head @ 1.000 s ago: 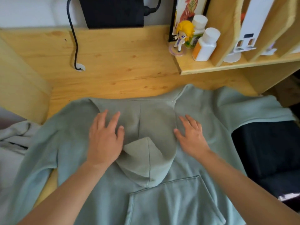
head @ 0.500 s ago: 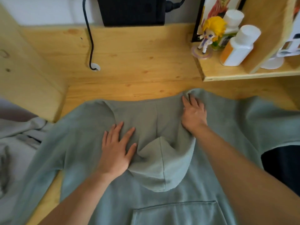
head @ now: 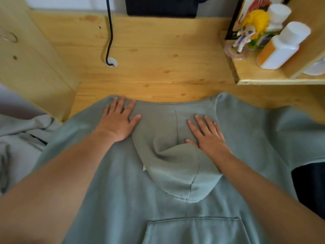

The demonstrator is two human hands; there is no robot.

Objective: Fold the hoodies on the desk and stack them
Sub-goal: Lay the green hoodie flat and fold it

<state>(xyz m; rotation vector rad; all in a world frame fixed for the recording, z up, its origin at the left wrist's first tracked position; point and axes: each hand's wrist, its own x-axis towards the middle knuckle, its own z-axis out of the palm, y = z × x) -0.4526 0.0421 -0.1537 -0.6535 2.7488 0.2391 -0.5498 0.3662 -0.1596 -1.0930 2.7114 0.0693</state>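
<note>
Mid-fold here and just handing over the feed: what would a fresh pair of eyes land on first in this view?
First, the sage-green hoodie spread front-up across the wooden desk, its hood folded down over the chest. Both hands lie flat on it: the left hand near the far left shoulder, the right hand on the hood's right side. On the shelf at upper right, a yellow-haired figurine stands beside white bottles.

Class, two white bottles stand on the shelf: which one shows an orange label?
The nearer white bottle, in front beside the shelf divider, has the orange label. The other bottle stands behind the yellow-haired figurine.
</note>
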